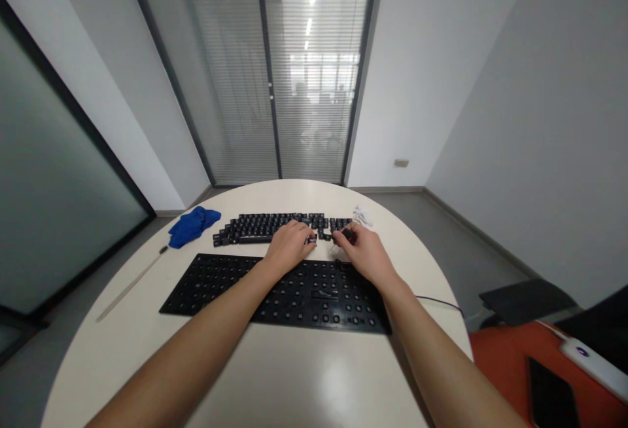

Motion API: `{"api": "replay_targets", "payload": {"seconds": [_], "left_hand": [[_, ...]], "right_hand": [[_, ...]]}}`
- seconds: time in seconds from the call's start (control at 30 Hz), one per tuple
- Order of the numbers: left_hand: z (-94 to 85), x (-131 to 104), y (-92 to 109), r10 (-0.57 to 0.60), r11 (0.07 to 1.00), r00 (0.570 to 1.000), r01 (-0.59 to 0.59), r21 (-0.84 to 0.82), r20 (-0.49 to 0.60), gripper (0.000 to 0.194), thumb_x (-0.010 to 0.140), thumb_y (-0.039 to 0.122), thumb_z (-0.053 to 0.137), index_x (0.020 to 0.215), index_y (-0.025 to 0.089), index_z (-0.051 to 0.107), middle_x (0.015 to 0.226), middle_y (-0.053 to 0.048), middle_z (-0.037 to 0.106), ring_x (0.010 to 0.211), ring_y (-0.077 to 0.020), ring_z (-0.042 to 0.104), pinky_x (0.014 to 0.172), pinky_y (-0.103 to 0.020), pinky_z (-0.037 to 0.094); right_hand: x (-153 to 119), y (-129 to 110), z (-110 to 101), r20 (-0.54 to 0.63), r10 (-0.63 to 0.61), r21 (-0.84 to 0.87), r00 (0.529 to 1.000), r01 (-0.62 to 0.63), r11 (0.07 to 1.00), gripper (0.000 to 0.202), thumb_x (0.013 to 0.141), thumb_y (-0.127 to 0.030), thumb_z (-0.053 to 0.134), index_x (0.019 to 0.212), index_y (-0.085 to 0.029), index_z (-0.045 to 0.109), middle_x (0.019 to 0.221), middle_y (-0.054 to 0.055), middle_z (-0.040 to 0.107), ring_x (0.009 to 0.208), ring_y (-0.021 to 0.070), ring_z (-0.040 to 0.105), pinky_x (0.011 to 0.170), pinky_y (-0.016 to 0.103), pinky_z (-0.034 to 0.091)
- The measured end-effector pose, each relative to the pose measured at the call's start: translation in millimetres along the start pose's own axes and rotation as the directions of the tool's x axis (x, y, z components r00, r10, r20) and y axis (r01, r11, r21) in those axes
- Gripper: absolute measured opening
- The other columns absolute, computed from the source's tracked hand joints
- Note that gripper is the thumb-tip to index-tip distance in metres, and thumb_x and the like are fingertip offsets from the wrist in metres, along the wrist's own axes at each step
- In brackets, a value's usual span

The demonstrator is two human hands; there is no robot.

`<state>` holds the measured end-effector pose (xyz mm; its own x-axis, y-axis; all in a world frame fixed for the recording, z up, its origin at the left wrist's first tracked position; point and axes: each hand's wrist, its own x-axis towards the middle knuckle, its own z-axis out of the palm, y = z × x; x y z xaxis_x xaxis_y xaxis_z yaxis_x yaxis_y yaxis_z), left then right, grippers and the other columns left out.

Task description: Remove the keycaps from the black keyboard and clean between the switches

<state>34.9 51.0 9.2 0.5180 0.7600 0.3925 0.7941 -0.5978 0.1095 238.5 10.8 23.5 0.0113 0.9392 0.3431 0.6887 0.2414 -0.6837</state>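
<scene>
A black keyboard base [216, 284] with its switches bare lies across the near part of the round table. Beyond it are rows of loose black keycaps [265, 224], laid out like a keyboard. My left hand [289, 245] reaches over the base, fingers curled, with a black keycap [311, 240] between thumb and fingers. To its right, my right hand [363, 248] is closed in a pinch on a small black piece that looks like a keycap [348, 234]. A small clear or whitish item [335, 249], too blurred to name, is beside my right fingertips.
On the white table [294, 375], a blue cloth [193, 225] and a thin long-handled brush [135, 281] lie left. Crumpled white tissue [362, 215] sits back right. A cable [441, 300] runs off the right edge. An orange chair [500, 356] holds a phone [552, 392] and a power strip [593, 362].
</scene>
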Motion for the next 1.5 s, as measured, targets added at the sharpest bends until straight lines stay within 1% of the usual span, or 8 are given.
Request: {"api": "replay_targets", "payload": {"seconds": [0.23, 0.57, 0.9, 1.07, 1.3, 1.4, 1.5], "left_hand": [[3.7, 0.7, -2.7, -0.050, 0.999, 0.998, 0.050, -0.010, 0.039, 0.011, 0.084, 0.028, 0.070, 0.092, 0.020, 0.071, 0.104, -0.005, 0.068, 0.104, -0.0247, 0.055, 0.093, -0.037, 0.046], [5.9, 2.1, -1.1, -0.090, 0.996, 0.995, 0.091, -0.006, 0.047, 0.013, 0.084, 0.026, 0.070, 0.095, 0.020, 0.071, 0.107, -0.006, 0.067, 0.106, -0.0258, 0.054, 0.093, -0.037, 0.048], [7.4, 1.8, -2.5, -0.137, 0.990, 0.988, 0.138, 0.003, 0.068, 0.012, 0.084, 0.026, 0.070, 0.094, 0.021, 0.070, 0.100, -0.006, 0.068, 0.102, -0.0255, 0.056, 0.091, -0.036, 0.048], [8.8, -0.5, -3.0, -0.155, 0.988, 0.986, 0.154, 0.015, 0.063, 0.010, 0.085, 0.026, 0.069, 0.094, 0.022, 0.070, 0.100, -0.005, 0.068, 0.101, -0.0250, 0.056, 0.090, -0.035, 0.048], [8.3, -0.9, -2.3, -0.166, 0.986, 0.985, 0.165, 0.016, 0.050, 0.012, 0.085, 0.026, 0.069, 0.095, 0.021, 0.069, 0.101, -0.006, 0.068, 0.103, -0.0254, 0.055, 0.089, -0.035, 0.048], [6.9, -1.3, -1.3, -0.168, 0.986, 0.985, 0.168, 0.006, 0.040, 0.017, 0.085, 0.028, 0.069, 0.100, 0.020, 0.067, 0.106, -0.006, 0.067, 0.106, -0.0246, 0.054, 0.092, -0.035, 0.047], [3.7, -7.3, 1.2, -0.166, 0.986, 0.986, 0.166, -0.021, 0.002, 0.017, 0.090, 0.030, 0.063, 0.103, 0.019, 0.065, 0.109, -0.007, 0.065, 0.108, -0.0239, 0.053, 0.097, -0.036, 0.045]], "right_hand": [[1.3, 0.0, -2.1, -0.035, -0.013, -0.040, 0.999, 0.012, 0.999, 0.029, 0.090, -0.044, 0.057, 0.075, -0.019, 0.058, 0.062, 0.001, 0.062, 0.057, 0.0162, 0.055, 0.055, 0.026, 0.033], [2.6, 4.5, -0.3, -0.027, -0.019, -0.067, 0.999, 0.017, 0.998, 0.030, 0.091, -0.043, 0.055, 0.073, -0.020, 0.056, 0.063, 0.001, 0.061, 0.058, 0.0165, 0.055, 0.056, 0.026, 0.033], [3.0, 7.6, 0.0, -0.021, -0.006, -0.081, 1.000, 0.004, 0.997, 0.031, 0.091, -0.044, 0.055, 0.070, -0.020, 0.053, 0.060, 0.000, 0.058, 0.057, 0.0159, 0.054, 0.055, 0.026, 0.032], [3.3, 8.5, 1.1, -0.033, -0.007, -0.088, 0.999, 0.004, 0.996, 0.031, 0.091, -0.044, 0.054, 0.070, -0.020, 0.053, 0.060, 0.000, 0.058, 0.056, 0.0159, 0.053, 0.055, 0.026, 0.032], [3.6, 9.5, 1.5, -0.019, -0.003, -0.094, 1.000, 0.001, 0.996, 0.033, 0.091, -0.046, 0.054, 0.071, -0.020, 0.054, 0.059, -0.001, 0.057, 0.056, 0.0160, 0.054, 0.055, 0.026, 0.032], [4.8, 13.0, 1.7, -0.019, -0.009, -0.108, 1.000, 0.007, 0.994, 0.036, 0.092, -0.048, 0.053, 0.069, -0.020, 0.054, 0.058, 0.000, 0.057, 0.055, 0.0162, 0.053, 0.055, 0.026, 0.032], [6.6, 17.9, 0.9, -0.023, -0.003, -0.135, 1.000, 0.000, 0.991, 0.042, 0.093, -0.053, 0.050, 0.068, -0.020, 0.056, 0.060, 0.002, 0.060, 0.057, 0.0174, 0.054, 0.056, 0.027, 0.032]]}}
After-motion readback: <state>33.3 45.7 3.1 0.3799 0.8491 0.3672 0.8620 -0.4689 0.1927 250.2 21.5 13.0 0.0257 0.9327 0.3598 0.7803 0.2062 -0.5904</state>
